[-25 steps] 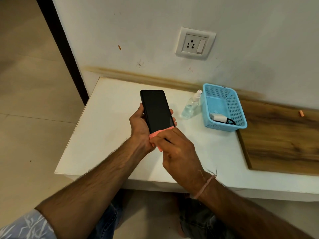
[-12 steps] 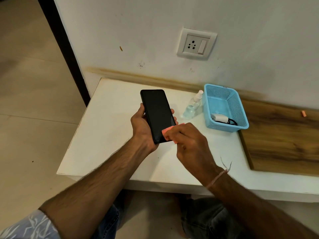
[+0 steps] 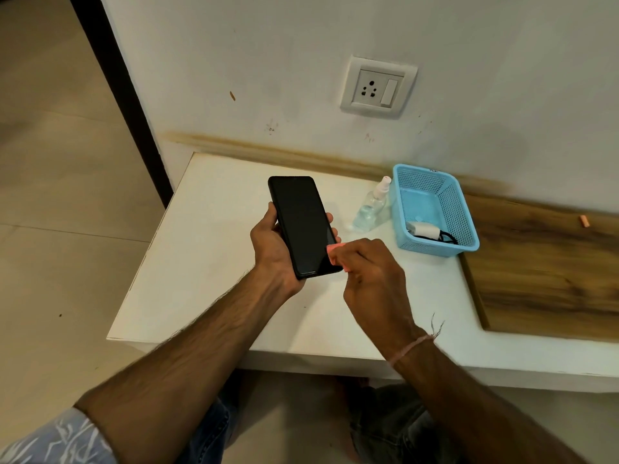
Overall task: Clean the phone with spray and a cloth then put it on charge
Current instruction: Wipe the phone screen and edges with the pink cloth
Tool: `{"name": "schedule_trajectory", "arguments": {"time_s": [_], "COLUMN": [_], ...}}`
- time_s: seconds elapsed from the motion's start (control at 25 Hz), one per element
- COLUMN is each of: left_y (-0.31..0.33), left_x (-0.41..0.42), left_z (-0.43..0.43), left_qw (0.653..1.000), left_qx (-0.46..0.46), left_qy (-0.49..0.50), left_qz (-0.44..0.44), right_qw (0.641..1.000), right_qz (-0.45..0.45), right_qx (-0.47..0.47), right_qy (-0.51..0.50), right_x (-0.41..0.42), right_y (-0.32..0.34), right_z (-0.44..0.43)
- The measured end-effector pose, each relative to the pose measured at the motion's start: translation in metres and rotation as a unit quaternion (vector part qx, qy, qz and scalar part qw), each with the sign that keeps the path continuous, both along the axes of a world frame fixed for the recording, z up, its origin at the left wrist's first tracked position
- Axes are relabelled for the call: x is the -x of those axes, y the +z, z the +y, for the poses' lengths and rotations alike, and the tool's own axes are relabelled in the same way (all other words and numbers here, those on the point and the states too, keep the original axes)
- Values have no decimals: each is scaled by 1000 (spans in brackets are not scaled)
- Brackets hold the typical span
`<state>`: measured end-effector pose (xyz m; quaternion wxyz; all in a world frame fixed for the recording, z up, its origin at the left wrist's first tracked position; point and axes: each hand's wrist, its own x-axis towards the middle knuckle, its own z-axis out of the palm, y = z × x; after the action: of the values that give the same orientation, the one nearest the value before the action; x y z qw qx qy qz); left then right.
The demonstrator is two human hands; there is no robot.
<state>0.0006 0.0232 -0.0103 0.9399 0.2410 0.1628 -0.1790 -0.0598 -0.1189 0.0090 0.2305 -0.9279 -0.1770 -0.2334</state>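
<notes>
Phone (image 3: 303,226), cloth (image 3: 332,252) mostly hidden

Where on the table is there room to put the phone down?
The white table is bare left of the left hand, out to its left edge, and along the near edge. The wooden board on the right is bare too. It is crowded at the back, where the spray bottle stands right beside the blue basket.

wall (image 3: 335,45): white, scuffed, brown stain along its base | socket plate (image 3: 378,87): on wall | table (image 3: 201,262): white, against wall | wooden board (image 3: 552,269): right | floor (image 3: 50,195): beige tiles
</notes>
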Motion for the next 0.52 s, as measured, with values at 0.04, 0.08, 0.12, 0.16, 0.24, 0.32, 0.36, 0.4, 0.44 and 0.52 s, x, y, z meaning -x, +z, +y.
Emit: {"name": "schedule_trajectory", "arguments": {"time_s": [0.04,0.08,0.12,0.16,0.24,0.32,0.36,0.4,0.44,0.52], "left_y": [-1,-2,-3,-3,-2,-2,-2,-1,-2,-3], "left_x": [0,1,2,2,2,1,1,1,1,2], "left_z": [-1,-1,-2,-2,-3,-3,-3,-3,-3,-3], "left_qw": [1000,1000,1000,1000,1000,1000,1000,1000,1000,1000], "left_qx": [-2,-2,-1,4,6,1,0,-2,-2,1], "left_qy": [-3,-5,-6,-4,3,8,7,5,1,-4], "left_qz": [0,-2,-3,-4,-7,-8,-5,-3,-1,-2], "right_qw": [1000,999,998,995,995,999,1000,1000,1000,998], "right_qz": [-5,-14,-25,-30,-16,-7,-1,2,3,-9], "right_qx": [5,17,27,30,32,19,5,0,8,28], "right_qy": [5,28,59,85,94,42,16,2,8,60], "right_x": [6,15,23,25,15,0,-2,0,6,20], "right_y": [-5,-11,-16,-18,-10,-2,1,0,-4,-13], "right_z": [8,19,26,28,15,-2,-4,2,13,32]}}
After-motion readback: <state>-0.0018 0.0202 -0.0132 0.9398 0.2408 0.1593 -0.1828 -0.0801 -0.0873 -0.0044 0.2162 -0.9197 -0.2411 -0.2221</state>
